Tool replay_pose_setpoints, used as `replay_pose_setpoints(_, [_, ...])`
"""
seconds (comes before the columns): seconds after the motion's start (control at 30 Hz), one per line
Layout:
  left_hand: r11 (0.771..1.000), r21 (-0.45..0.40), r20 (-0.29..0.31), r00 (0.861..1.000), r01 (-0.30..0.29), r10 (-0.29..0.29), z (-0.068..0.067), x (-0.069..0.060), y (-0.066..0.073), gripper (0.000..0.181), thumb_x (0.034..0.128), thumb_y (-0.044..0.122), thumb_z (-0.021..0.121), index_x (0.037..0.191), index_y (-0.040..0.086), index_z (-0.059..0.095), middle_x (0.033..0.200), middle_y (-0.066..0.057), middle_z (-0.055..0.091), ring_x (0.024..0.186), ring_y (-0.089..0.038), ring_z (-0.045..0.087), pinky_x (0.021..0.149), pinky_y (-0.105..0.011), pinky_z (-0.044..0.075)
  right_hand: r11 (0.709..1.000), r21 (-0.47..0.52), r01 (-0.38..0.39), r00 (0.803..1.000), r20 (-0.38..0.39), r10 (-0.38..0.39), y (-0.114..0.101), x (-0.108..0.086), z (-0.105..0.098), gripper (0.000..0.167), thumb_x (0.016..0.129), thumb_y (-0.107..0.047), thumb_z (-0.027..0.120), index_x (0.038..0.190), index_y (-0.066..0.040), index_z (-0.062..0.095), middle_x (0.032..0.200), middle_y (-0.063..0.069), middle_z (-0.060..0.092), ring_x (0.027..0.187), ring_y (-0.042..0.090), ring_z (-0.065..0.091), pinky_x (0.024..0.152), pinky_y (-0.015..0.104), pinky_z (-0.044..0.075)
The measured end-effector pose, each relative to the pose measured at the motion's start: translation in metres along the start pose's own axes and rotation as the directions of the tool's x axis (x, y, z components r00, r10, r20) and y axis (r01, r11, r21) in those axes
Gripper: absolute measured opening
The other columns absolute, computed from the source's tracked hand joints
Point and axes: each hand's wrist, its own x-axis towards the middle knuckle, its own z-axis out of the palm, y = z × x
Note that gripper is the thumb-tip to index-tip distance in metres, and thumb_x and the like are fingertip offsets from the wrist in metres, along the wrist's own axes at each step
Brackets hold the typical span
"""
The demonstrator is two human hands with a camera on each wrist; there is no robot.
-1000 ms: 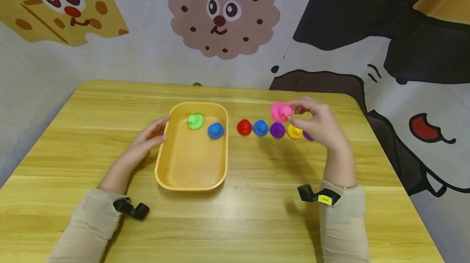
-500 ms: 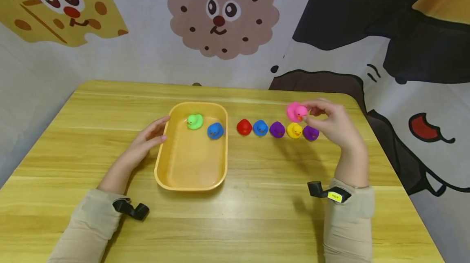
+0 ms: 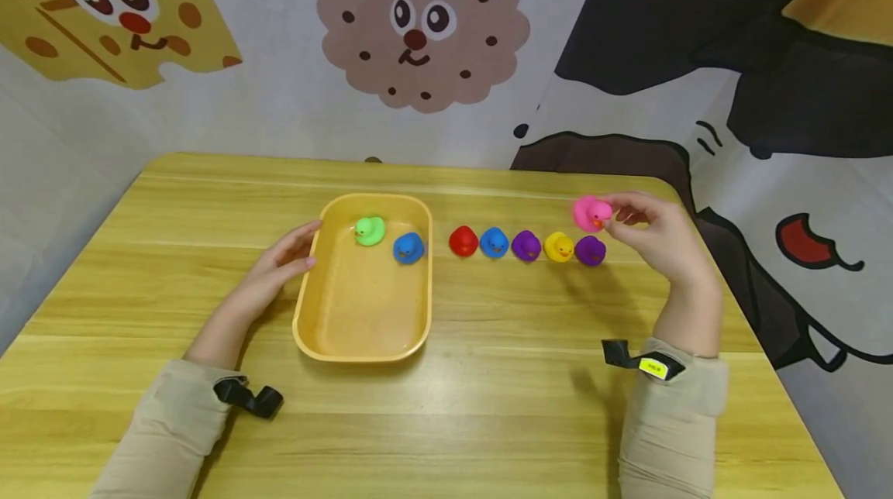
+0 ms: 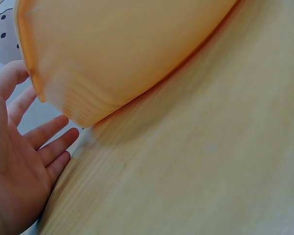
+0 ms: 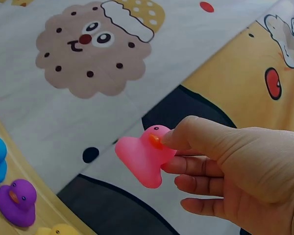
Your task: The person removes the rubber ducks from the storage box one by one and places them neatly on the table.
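My right hand (image 3: 656,239) pinches a pink duck (image 3: 591,214) between thumb and fingers, above and just behind the right end of a row of ducks. From left to right the row runs red (image 3: 463,242), blue (image 3: 494,242), purple (image 3: 526,246), yellow (image 3: 559,247) and purple (image 3: 590,250). The right wrist view shows the pink duck (image 5: 146,155) held off the table. My left hand (image 3: 268,274) rests against the left rim of a yellow tray (image 3: 363,359), its fingers relaxed. A green duck (image 3: 370,231) and a blue duck (image 3: 408,248) sit in the tray.
The wooden table (image 3: 502,421) ends at a back edge against a cloth (image 3: 265,119) printed with cartoon figures. Black wrist straps with small devices sit at both sleeves.
My right hand has moved to the right along the row with the pink duck, uncovering the purple duck at the right end. The left hand and tray have stayed in place.
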Motion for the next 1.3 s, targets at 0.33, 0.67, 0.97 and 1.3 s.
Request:
replay_pose_setpoints(0.33, [1.000, -0.017, 0.001, 1.000, 0.001, -0.001, 0.000, 0.000, -0.001, 0.055, 0.0993, 0.014, 0.052, 0.150, 0.012, 0.031, 0.149, -0.021, 0.032, 0.128, -0.021, 0.040, 0.097, -0.019, 0.036, 0.991, -0.076, -0.110, 0.994, 0.006, 0.111, 0.012, -0.007, -0.010, 0.027, 0.091, -0.015, 0.067, 0.115, -0.004, 0.066, 0.103, 0.010, 0.063, 0.091, 0.017, 0.048, 0.075, 0.027, 0.038])
replay_pose_setpoints(0.67, [1.000, -0.016, 0.001, 1.000, 0.000, 0.000, 0.000, 0.000, -0.002, 0.055, 0.0995, 0.014, 0.051, 0.150, 0.012, 0.031, 0.149, -0.021, 0.032, 0.128, -0.020, 0.040, 0.097, -0.019, 0.036, 0.975, -0.116, -0.189, 0.982, -0.014, 0.189, 0.025, -0.013, -0.017, 0.029, 0.092, -0.019, 0.065, 0.116, -0.003, 0.065, 0.098, 0.012, 0.060, 0.089, 0.019, 0.045, 0.070, 0.030, 0.038])
replay_pose_setpoints(0.97, [1.000, 0.001, -0.003, 1.000, 0.016, -0.016, -0.001, -0.001, -0.001, 0.056, 0.0994, 0.016, 0.052, 0.151, 0.014, 0.031, 0.151, -0.019, 0.031, 0.132, -0.025, 0.036, 0.099, -0.020, 0.033, 0.960, -0.131, -0.248, 0.969, -0.021, 0.247, 0.044, -0.020, -0.024, 0.034, 0.093, -0.025, 0.063, 0.121, -0.005, 0.063, 0.101, 0.011, 0.057, 0.089, 0.019, 0.044, 0.067, 0.025, 0.038])
replay_pose_setpoints(1.3, [1.000, -0.003, 0.004, 1.000, -0.004, 0.004, -0.001, 0.000, -0.003, 0.055, 0.0997, 0.014, 0.051, 0.151, 0.014, 0.031, 0.150, -0.020, 0.032, 0.129, -0.021, 0.039, 0.098, -0.020, 0.035, 0.949, -0.145, -0.281, 0.957, 0.029, 0.288, 0.062, -0.023, -0.025, 0.038, 0.095, -0.027, 0.061, 0.124, -0.003, 0.060, 0.106, 0.015, 0.058, 0.091, 0.023, 0.046, 0.069, 0.028, 0.039])
